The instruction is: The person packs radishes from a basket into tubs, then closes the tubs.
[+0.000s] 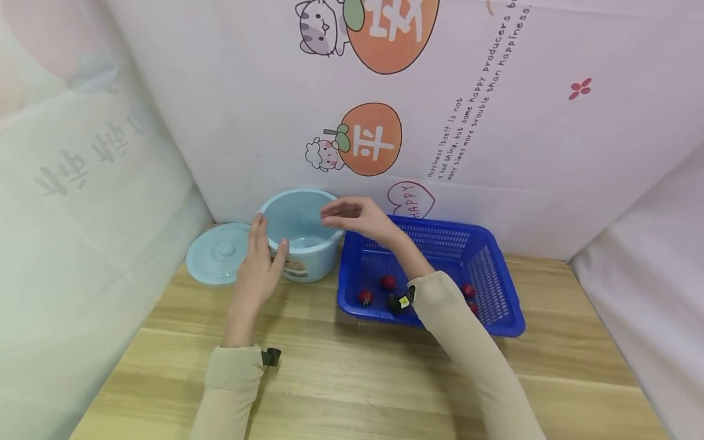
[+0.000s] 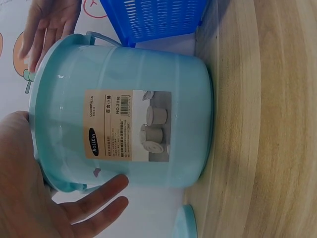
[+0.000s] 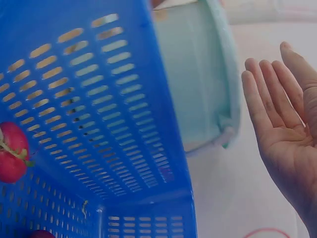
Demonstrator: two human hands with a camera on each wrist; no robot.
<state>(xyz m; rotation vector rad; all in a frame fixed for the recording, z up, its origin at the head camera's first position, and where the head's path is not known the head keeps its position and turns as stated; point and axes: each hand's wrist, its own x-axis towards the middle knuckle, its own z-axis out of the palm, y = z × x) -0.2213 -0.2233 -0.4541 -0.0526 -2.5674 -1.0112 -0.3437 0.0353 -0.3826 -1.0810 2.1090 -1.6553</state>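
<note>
A light blue plastic bucket [image 1: 310, 263] stands upright on the table, its mouth uncovered. My left hand [image 1: 260, 269] is at the bucket's left side, its fingers extended beside the rim; in the left wrist view that hand [image 2: 29, 183] has its fingers apart around the lower corner of the rim. Over the bucket's right rim hovers my right hand [image 1: 363, 217], fingers extended. Seen in the right wrist view, the palm [image 3: 292, 144] holds nothing. Below the right forearm, red radishes [image 1: 388, 282] with green stem ends lie inside a blue plastic basket [image 1: 346, 281].
The bucket's round light blue lid [image 1: 220, 253] lies on the wooden table [image 1: 330, 379] to its left. White printed cloth [image 1: 495, 122] rises behind the bucket and basket, with more cloth at both sides. A paper label [image 2: 129, 126] is on the bucket.
</note>
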